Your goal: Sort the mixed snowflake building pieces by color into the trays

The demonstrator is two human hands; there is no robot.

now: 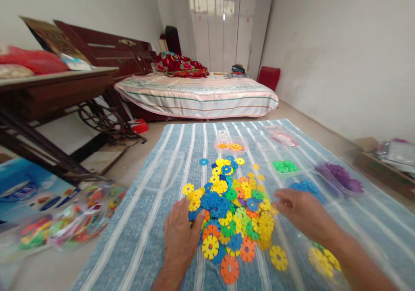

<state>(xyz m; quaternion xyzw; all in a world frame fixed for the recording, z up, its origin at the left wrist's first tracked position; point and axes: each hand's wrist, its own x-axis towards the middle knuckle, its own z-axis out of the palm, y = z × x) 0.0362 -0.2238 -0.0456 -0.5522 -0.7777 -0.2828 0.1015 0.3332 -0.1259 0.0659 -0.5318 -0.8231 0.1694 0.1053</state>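
A loose pile of notched plastic snowflake discs (227,209) in yellow, blue, green and orange lies on the striped cloth (145,235). My left hand (181,232) rests flat at the pile's left edge, thumb apart from the fingers, touching the nearest discs. Over the right edge of the pile is my right hand (300,209), its fingers curled together; blur hides whether a disc is between them. Beyond it sit a box of green discs (285,166), a heap of blue discs (307,190) and a tub of purple discs (342,177). Yellow discs (320,260) lie under my right forearm.
A clear tub with orange discs (231,146) stands behind the pile. To its left lies a transparent lid or tray (164,170). Bags of colourful pieces (78,222) are on the floor at left, below a sewing-machine table (58,83). A bed (201,96) stands farther back.
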